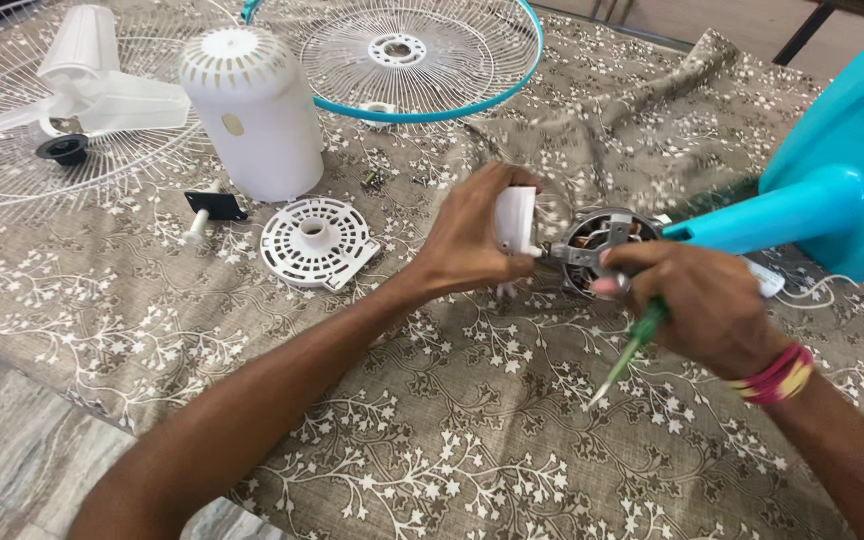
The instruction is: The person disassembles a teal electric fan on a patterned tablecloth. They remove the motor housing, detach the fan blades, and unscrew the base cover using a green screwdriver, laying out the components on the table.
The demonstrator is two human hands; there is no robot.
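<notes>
Fan motor, shaft axis lying level, directed at the left hand, which is closed on a white part; a green screwdriver, tip down, is gripped by the right hand, just behind.

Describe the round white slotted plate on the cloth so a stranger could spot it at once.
Start at the tall white motor cover standing on the patterned tablecloth. Just in front of it, left of the left hand, lies the round white slotted plate. Unlike the wire fan guards behind, it is small, flat, solid plastic with a raised centre hub.
</notes>
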